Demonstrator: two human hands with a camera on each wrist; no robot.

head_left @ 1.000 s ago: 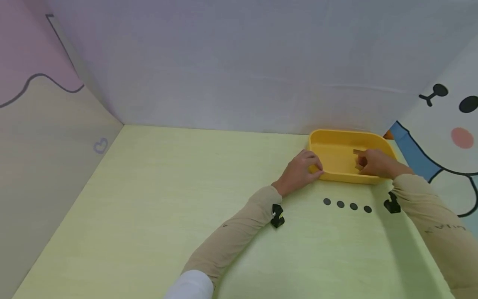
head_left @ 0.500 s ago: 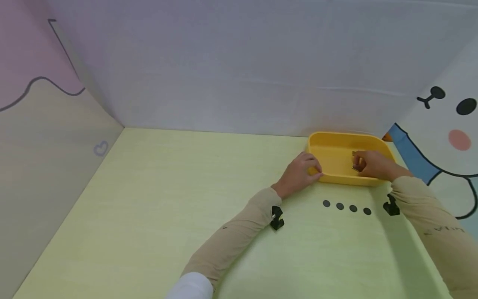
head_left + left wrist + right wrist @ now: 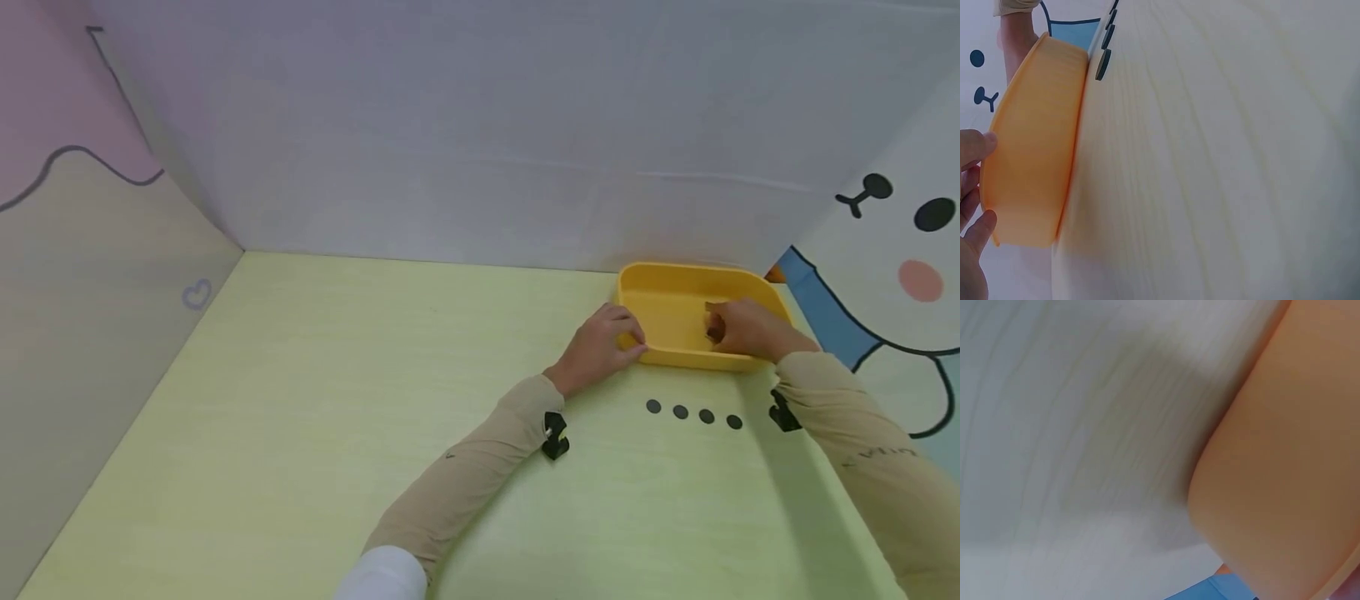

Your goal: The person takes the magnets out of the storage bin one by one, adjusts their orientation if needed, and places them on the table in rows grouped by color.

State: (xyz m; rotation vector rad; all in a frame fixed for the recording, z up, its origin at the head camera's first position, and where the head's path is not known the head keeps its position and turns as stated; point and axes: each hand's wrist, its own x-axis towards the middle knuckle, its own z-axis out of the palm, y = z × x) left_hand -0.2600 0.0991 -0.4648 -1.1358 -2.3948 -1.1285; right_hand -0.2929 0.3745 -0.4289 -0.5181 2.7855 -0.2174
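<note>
A yellow tray (image 3: pixel 675 358) with raised sides stands at the back right of the table. My left hand (image 3: pixel 596 350) grips its front left corner, the thumb and fingers at the rim, as the left wrist view also shows beside the orange-looking tray wall (image 3: pixel 1035 144). Inside the tray, my right hand (image 3: pixel 750 327) has curled fingers around a small brownish thing (image 3: pixel 709 307). Only the ends of that thing show past the fingertips, so its kind is unclear. The right wrist view shows mostly the outer wall of the tray (image 3: pixel 1272 462), and the held thing is out of sight there.
The pale yellow-green table (image 3: pixel 337 375) meets a light back wall (image 3: pixel 450 150). A printed cartoon wall (image 3: pixel 900 250) rises just right of the tray. Several black dots (image 3: pixel 680 412) line the table in front of it. Small black devices (image 3: pixel 555 436) sit at both wrists.
My right hand has shifted slightly left inside the tray, and less of the brownish thing shows between its fingers. The left hand stays at the tray's corner.
</note>
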